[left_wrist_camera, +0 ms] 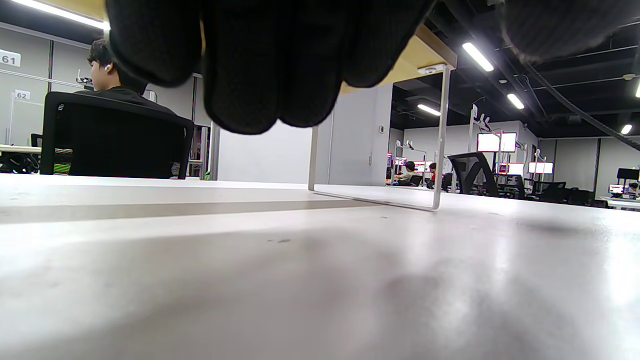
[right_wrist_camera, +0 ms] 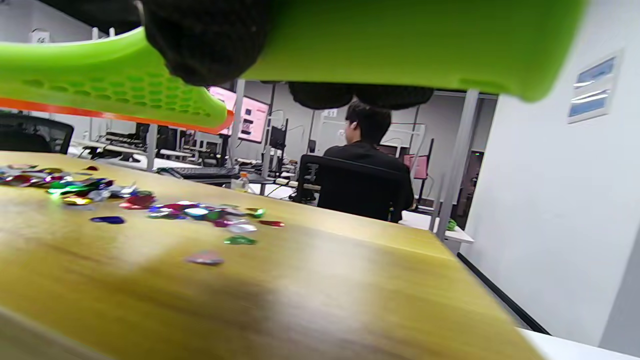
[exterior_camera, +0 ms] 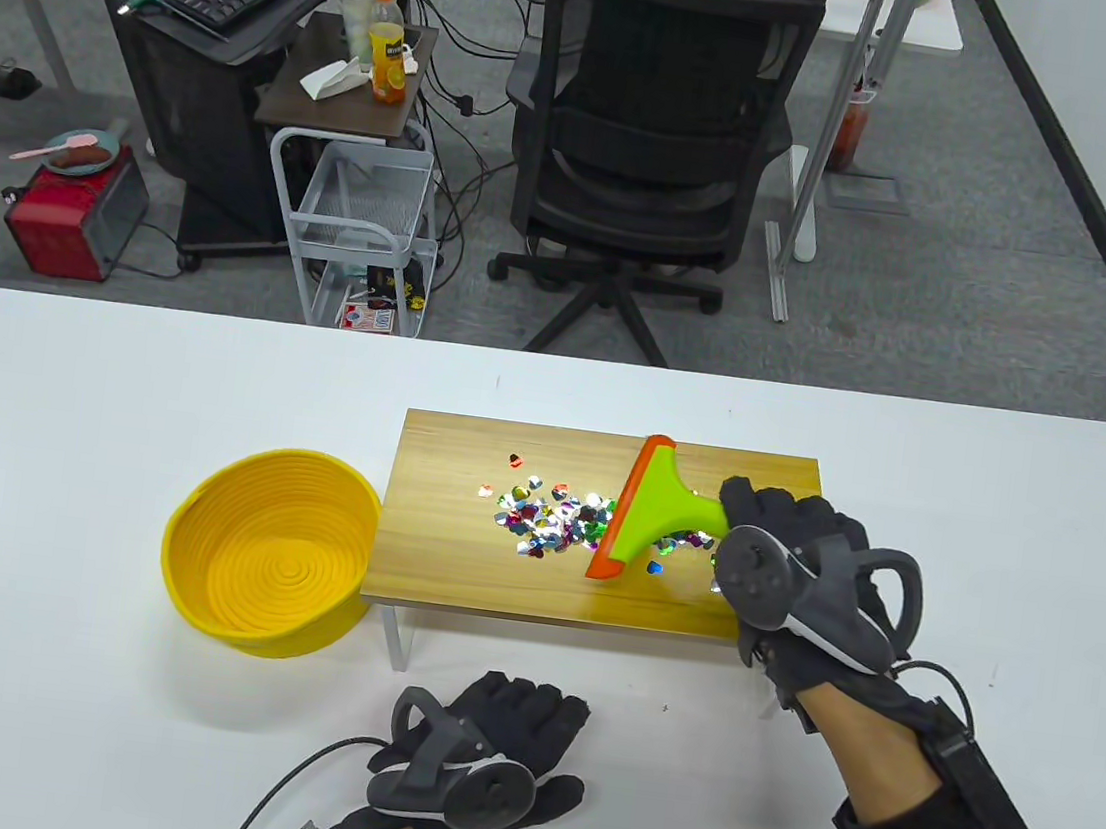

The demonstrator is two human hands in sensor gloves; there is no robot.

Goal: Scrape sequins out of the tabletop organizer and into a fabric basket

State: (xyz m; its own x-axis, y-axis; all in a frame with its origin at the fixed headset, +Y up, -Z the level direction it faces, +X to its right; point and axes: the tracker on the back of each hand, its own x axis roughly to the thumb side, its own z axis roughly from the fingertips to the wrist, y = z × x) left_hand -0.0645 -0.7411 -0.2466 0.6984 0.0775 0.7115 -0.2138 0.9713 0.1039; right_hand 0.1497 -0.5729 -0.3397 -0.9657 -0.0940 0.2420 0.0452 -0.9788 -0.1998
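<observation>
- Right hand [exterior_camera: 801,566] grips the green scraper [exterior_camera: 647,512], fingers wrapped round its handle, above the organizer [exterior_camera: 454,564].
- Sequins [exterior_camera: 550,520] lie on the organizer; yellow basket [exterior_camera: 269,551] just beside it.
- Left hand [exterior_camera: 481,758] rests flat on the worktop [exterior_camera: 75,698], fingers narrow.

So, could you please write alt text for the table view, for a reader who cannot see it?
A gloved right hand holds a green scraper with an orange blade over colourful sequins on a small wooden organizer. A yellow fabric basket stands at the organizer's left end, and the left hand rests on the white table.
</observation>
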